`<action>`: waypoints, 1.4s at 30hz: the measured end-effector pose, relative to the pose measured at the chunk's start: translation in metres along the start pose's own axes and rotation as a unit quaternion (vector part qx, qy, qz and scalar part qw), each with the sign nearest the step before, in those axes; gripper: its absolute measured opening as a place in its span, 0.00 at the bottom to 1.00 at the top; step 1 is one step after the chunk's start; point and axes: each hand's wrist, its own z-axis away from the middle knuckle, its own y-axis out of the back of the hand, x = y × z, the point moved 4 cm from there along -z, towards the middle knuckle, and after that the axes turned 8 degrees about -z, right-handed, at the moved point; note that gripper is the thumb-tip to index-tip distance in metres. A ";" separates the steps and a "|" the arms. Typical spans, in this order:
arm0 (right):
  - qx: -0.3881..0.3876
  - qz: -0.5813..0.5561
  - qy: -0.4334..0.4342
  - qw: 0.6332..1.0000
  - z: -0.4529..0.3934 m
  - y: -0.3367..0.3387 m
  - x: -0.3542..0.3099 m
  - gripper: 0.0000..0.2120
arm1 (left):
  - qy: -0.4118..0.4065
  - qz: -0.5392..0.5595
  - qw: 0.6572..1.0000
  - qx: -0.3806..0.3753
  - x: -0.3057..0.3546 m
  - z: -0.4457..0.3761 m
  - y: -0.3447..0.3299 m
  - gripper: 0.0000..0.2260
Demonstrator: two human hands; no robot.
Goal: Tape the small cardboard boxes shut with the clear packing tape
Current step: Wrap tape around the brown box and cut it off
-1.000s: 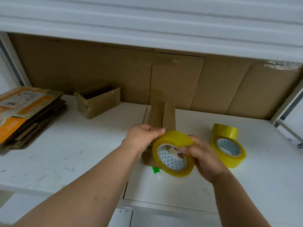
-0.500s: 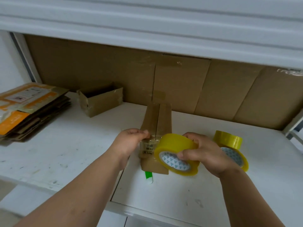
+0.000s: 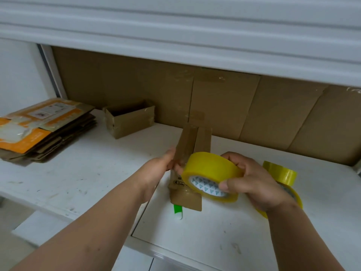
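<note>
A long narrow cardboard box [image 3: 195, 141] lies on the white table [image 3: 78, 182], its two top flaps meeting in a centre seam. My left hand [image 3: 158, 173] grips the box's near left side, fingers curled against the cardboard. My right hand [image 3: 248, 180] holds a yellowish roll of packing tape [image 3: 211, 173] over the near end of the box, thumb on the roll's front face. A loose flap [image 3: 185, 200] hangs at the box's near end. Whether tape is stuck to the box I cannot tell.
A second tape roll [image 3: 281, 175] lies behind my right hand. An open small box [image 3: 129, 122] stands at the back left. Flattened cartons [image 3: 43, 130] are stacked far left. A green and white object [image 3: 178, 211] pokes out under the box. Cardboard sheets [image 3: 254, 108] line the back.
My left hand has gone from the tape roll's edge to the box's left side. The roll has come down to the near end of the box. The view has shifted left.
</note>
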 end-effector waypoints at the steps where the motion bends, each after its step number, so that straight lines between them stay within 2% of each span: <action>1: -0.001 0.004 0.000 1.000 0.000 -0.001 0.000 0.25 | 0.003 0.003 1.000 -0.011 0.001 0.000 0.000 0.34; 4: -0.003 0.037 -0.005 0.999 -0.003 -0.004 0.000 0.25 | -0.001 0.018 1.000 -0.020 0.008 0.002 -0.002 0.32; 7: -0.012 0.058 -0.008 0.998 -0.004 -0.009 -0.004 0.25 | -0.031 0.020 0.999 -0.024 0.009 0.006 -0.002 0.14; 9: -0.017 0.078 -0.013 0.997 -0.005 -0.011 -0.008 0.25 | -0.054 0.030 0.998 -0.026 0.010 0.006 0.000 0.10; 12: -0.024 0.112 -0.021 0.993 -0.008 -0.011 -0.012 0.24 | -0.071 0.032 0.997 -0.019 0.013 0.005 0.001 0.09; 17: -0.039 0.144 -0.028 0.988 -0.012 -0.010 -0.020 0.29 | -0.092 -0.012 0.996 0.013 0.013 0.001 0.004 0.10; 21: -0.036 0.126 -0.042 0.990 -0.009 0.007 -0.018 0.26 | -0.096 -0.009 0.995 0.004 0.009 0.003 0.006 0.10; 24: -0.035 0.087 -0.078 0.993 -0.001 0.023 -0.011 0.21 | -0.091 -0.028 0.995 -0.003 0.005 0.001 0.003 0.09; 28: -0.046 0.097 -0.127 0.986 0.004 0.039 -0.006 0.19 | -0.084 -0.024 0.996 -0.003 0.004 0.000 0.002 0.09; 31: -0.045 0.186 -0.137 0.972 0.001 0.053 -0.007 0.16 | -0.074 -0.018 0.997 0.007 0.003 0.002 0.005 0.09; 33: 0.001 0.242 -0.143 0.960 -0.004 0.063 -0.004 0.09 | -0.073 -0.020 0.997 0.021 0.002 0.000 0.006 0.09; 35: 0.042 0.269 -0.144 0.951 -0.011 0.068 -0.001 0.07 | -0.078 -0.020 0.996 0.046 0.002 -0.003 0.007 0.08; 39: 0.027 0.336 -0.151 0.929 -0.025 0.064 0.007 0.10 | -0.077 0.033 0.994 0.065 0.004 -0.005 0.002 0.07; 42: 0.032 0.345 -0.174 0.922 -0.029 0.061 0.011 0.13 | -0.074 0.038 0.993 0.083 0.002 -0.010 0.001 0.08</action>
